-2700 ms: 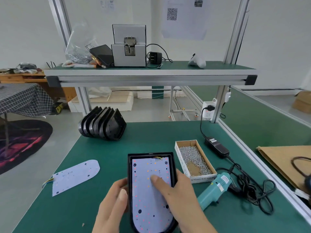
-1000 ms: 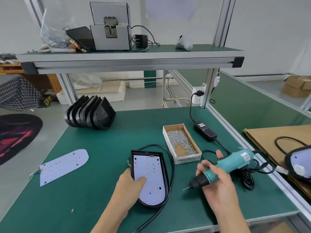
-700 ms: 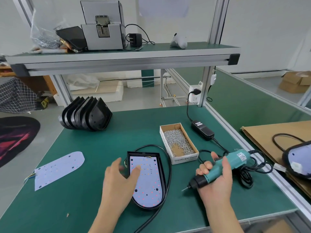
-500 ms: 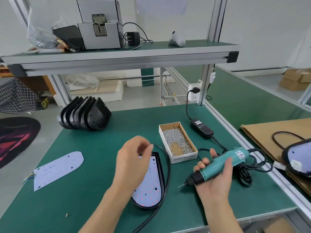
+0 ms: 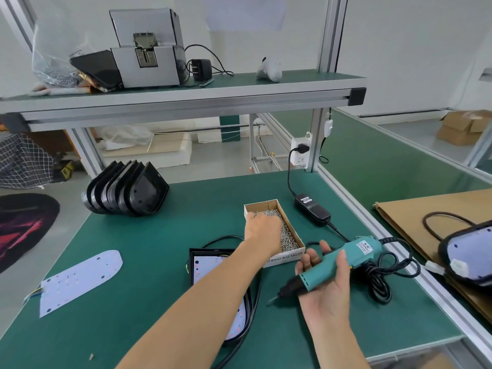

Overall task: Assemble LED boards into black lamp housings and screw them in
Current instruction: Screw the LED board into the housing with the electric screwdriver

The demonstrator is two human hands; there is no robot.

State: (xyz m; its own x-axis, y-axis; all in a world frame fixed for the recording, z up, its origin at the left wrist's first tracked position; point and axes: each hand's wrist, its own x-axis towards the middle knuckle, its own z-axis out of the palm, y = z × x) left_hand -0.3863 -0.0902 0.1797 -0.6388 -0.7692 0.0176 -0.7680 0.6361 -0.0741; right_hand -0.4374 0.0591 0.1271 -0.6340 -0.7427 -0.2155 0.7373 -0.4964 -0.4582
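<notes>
Left hand (image 5: 262, 227) has left the board, now down in the cardboard box of small silver screws (image 5: 286, 237) at 12 – fingers hidden, grip can't tell. Left to right: one spare white LED board (image 5: 80, 279) at 9, six-odd stacked black housings (image 5: 125, 191) at 10, one black lamp housing with board seated (image 5: 213, 265) at centre. Right hand (image 5: 326, 291) wraps one teal electric screwdriver (image 5: 332, 265) at 3 – bit aimed at housing, ready.

We see a matt green mat (image 5: 149, 243) over the bench, framed by brushed aluminium rails (image 5: 330, 49). The stacked housings (image 5: 127, 193) are glossy black plastic. The screw box (image 5: 286, 258) is plain brown cardboard, filled with shiny metal screws (image 5: 286, 234). The spare board (image 5: 80, 280) has a smooth, pale, matt face. The driver (image 5: 343, 259) has a teal plastic body with a black nose, and its cable (image 5: 380, 278) looks like black rubber.
</notes>
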